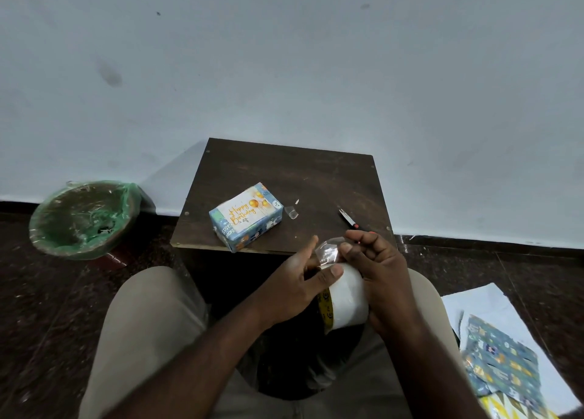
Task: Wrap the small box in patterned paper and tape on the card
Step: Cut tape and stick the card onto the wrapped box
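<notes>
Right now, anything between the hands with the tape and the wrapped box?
Nothing visible. Left hand grips the tape roll, right hand pinches the tape end; only bare table before the box. Tape scrap and scissors lie off to the right.

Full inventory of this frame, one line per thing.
table: 1, dark brown, centre, by wall
wrapped box: 1, blue patterned, on table, near-left
card: 1, white, gold lettering, on box top
scraps: 2, clear and whitish, table, right of box
scissors: 1, silver blades, table's right side
bin: 1, green liner, floor left
patterned paper: count unclear, blue, floor right
tape roll: 1, whitish, in both hands
left hand: 1, thumb on roll
right hand: 1, pinching roll's free end
</notes>
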Motion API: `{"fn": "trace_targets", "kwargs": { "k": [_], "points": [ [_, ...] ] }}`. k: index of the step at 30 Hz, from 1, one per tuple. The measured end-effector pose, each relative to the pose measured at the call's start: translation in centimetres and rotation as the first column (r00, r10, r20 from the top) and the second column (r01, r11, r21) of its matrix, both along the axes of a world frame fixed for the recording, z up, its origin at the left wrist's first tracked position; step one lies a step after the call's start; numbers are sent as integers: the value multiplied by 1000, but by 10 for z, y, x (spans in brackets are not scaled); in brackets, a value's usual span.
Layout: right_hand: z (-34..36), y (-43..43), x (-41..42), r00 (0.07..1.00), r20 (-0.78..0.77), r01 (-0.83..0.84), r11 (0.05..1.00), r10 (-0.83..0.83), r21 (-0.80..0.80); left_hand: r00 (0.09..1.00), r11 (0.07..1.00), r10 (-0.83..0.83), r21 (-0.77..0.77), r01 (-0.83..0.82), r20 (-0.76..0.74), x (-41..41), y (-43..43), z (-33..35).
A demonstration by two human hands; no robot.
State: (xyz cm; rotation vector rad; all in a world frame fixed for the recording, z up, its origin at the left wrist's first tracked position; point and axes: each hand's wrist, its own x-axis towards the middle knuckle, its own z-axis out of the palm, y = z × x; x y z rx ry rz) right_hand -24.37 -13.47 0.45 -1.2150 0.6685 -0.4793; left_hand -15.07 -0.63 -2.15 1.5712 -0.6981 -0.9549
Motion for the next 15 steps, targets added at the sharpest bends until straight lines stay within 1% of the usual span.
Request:
{"fn": "trace_targets", "kwargs": {
  "k": [3,6,9,12,15],
  "points": [
    [-1,2,-1,999,-18,-29,999,28,-41,999,999,-43,3,43,29,-1,2,-4],
    [-2,2,-1,999,-24,-36,999,35,-37,999,1000,-4,-8,4,39,-2,3,-4],
    [-2,1,0,999,-27,-17,1000,17,-2,998,998,40,-58,-37,58,-4,1,0],
    [-3,-1,0,1000,-24,-5,999,5,40,995,996,68,-64,-63,69,-6,1,1],
    [-5,-3,1,1000,-29,-1,997,3,80,990,991,67,-124,-51,127,-7,1,-1]
  ]
}}
